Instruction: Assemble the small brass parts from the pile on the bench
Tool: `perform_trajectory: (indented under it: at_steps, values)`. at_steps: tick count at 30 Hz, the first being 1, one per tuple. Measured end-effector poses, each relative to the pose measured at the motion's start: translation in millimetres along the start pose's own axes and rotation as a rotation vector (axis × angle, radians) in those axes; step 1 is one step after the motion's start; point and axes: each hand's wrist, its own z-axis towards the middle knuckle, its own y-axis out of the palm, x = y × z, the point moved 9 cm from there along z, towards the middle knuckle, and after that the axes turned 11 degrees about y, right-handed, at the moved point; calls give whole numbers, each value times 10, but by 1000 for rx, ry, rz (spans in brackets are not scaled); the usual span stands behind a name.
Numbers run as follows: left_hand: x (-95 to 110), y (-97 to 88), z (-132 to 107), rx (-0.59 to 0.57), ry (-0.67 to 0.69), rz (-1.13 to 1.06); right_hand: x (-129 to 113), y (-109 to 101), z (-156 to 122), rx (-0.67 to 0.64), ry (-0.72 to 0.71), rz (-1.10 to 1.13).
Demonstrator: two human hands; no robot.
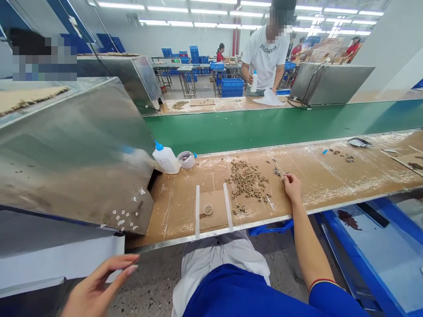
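My right hand (292,188) reaches over the bench with its fingertips pinched together. It is at the edge of a small group of silvery metal pieces (276,171); whatever is in the pinch is too small to name. To its left spreads a pile of small brass-coloured metal parts (246,178), with a few more lying nearer the bench edge. Low on the left, off the bench, my left hand (99,286) has thumb and forefinger brought close together; anything between them cannot be made out. A small round cup (208,209) sits between two white strips (197,211) on the bench.
A white bottle with a blue cap (167,159) and a tape roll (187,160) stand beside a metal machine housing (72,158). Behind the bench runs a green conveyor belt (211,130). Across it a person (266,57) holds a bottle. A blue-framed tray (380,259) is at lower right.
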Motion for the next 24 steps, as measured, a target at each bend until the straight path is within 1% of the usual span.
perform_trajectory:
  at_steps: [2, 3, 6, 7, 9, 10, 13, 16, 18, 21, 24]
  values:
    - [13, 403, 157, -169, -68, -90, -14, -16, -11, -4, 8, 4]
    - [61, 588, 239, -227, -84, -100, -19, -19, -22, -13, 14, 2]
    - [226, 1046, 522, -270, -101, -150, -31, -15, -71, -46, 41, -23]
    - [241, 1184, 622, -278, -117, -155, -35, -26, -79, -37, 52, -36]
    - [189, 1410, 838, -286, -168, -115, -41, -20, -73, -41, 69, -65]
    - [143, 1484, 959, -273, -186, -77, -40, -13, -60, -45, 73, -77]
    - [-10, 1609, 1351, -214, -225, 75, 6, -33, -14, -19, 110, -86]
    - [-172, 1657, 1741, -158, -291, 194, 34, -50, -10, 3, 123, -85]
    - [-290, 1658, 1968, -128, -344, 248, 32, -44, -21, 4, 124, -72]
    - [-492, 1601, 2185, -81, -435, 329, 18, -21, -35, -4, 124, -61]
    - [-667, 1553, 2258, -68, -483, 348, -5, -3, -47, -11, 112, -76]
